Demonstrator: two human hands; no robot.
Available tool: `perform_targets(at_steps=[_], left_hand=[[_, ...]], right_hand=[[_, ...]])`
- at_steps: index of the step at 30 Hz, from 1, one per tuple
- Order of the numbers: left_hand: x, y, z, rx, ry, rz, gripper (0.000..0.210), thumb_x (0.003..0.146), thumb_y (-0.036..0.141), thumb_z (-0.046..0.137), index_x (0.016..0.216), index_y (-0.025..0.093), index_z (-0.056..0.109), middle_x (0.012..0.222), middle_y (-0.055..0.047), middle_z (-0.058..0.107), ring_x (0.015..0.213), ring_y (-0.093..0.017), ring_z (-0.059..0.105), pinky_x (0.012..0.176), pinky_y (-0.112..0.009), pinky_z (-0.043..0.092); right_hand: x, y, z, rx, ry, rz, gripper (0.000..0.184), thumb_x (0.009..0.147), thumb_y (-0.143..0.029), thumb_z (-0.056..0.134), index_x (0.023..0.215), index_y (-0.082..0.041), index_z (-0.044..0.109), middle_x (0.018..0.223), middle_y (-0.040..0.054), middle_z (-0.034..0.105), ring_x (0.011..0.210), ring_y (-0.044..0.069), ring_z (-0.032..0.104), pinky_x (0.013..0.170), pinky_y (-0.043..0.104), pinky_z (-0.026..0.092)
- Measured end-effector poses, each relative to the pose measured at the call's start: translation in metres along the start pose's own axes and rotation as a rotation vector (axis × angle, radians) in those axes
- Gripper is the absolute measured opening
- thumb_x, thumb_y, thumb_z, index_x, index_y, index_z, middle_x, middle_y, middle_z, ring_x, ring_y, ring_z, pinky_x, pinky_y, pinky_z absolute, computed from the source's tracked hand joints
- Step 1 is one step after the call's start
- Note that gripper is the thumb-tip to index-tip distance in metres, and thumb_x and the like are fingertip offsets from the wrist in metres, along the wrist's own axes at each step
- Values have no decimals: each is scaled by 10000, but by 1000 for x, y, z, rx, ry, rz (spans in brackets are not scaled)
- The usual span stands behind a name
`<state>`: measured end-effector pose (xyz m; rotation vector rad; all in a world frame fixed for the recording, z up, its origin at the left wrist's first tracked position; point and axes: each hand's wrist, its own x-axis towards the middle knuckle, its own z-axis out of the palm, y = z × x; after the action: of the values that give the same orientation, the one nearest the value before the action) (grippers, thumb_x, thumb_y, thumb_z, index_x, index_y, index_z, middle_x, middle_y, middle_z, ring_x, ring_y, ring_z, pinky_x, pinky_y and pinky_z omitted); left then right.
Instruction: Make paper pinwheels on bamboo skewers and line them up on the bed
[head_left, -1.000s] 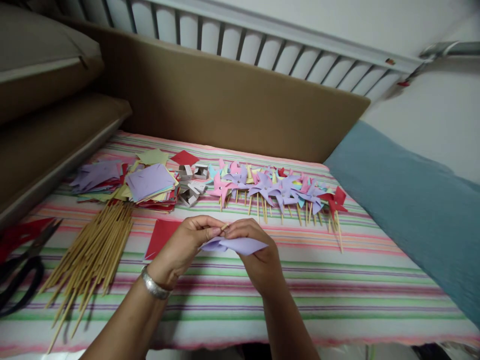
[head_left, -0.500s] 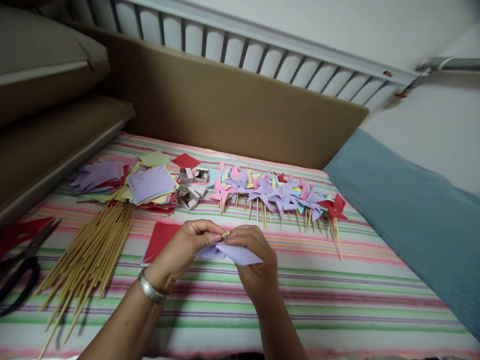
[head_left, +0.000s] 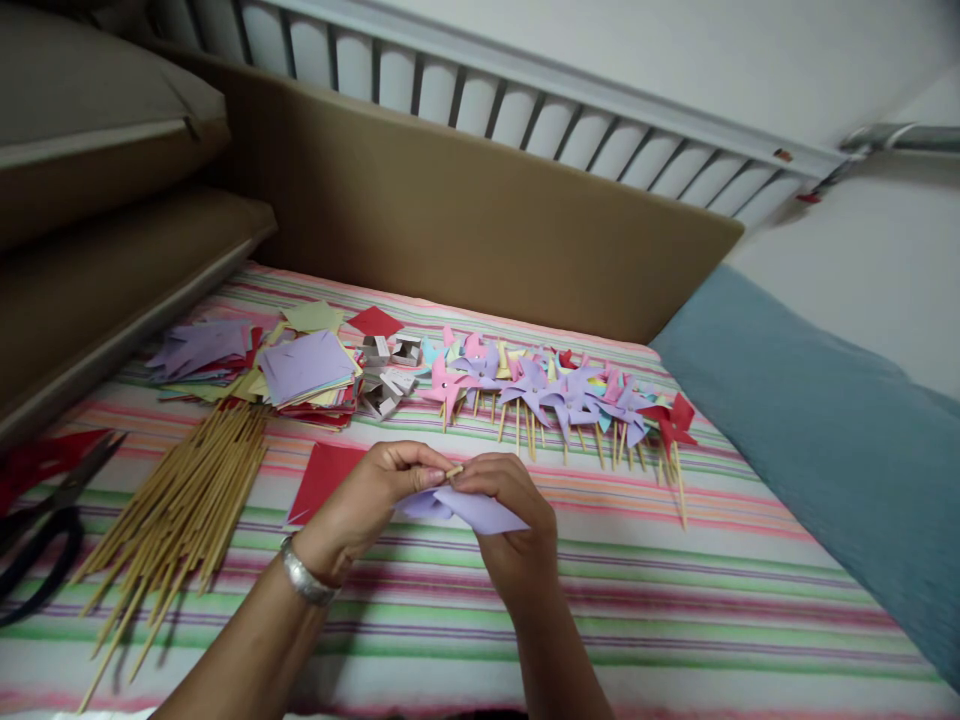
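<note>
Between my two hands is a purple paper pinwheel (head_left: 484,510), its folded blades hanging below my fingers. A short end of a wooden stick (head_left: 454,472) shows at the top, where the fingertips of both hands meet; the rest of the stick is hidden. My left hand (head_left: 390,490), with a silver bangle at the wrist, pinches near the stick's end. Curled round the pinwheel from the other side, my right hand (head_left: 517,510) has its fingers closed on it. A red paper square (head_left: 322,480) with cut corners lies on the striped cloth beside my left hand.
Bundled sticks (head_left: 187,500) and dark-handled scissors (head_left: 60,520) lie at left. Behind them are stacks of coloured paper (head_left: 311,367) and small open boxes (head_left: 382,395). Finished pinwheels (head_left: 532,385) spread to the right. A brown board (head_left: 465,210) stands along the back.
Both hands keep their grip on the pinwheel, with only a tiny shift of the fingers at the stick's end. The whole view has moved slightly.
</note>
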<state>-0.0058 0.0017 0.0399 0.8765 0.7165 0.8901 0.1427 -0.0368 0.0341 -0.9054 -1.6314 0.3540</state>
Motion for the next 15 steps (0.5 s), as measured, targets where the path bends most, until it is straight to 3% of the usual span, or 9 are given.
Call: perform_targets(at_steps=[15], left_hand=[[1, 0, 1, 6, -5, 12, 81, 603, 209, 724, 645, 141, 706, 626, -27, 654, 578, -107, 521, 565, -216, 379]], right_hand=[[0, 0, 1, 70, 12, 80, 161, 739, -102, 573, 798, -233, 646, 751, 39, 632, 773, 203, 583, 686, 366, 481]])
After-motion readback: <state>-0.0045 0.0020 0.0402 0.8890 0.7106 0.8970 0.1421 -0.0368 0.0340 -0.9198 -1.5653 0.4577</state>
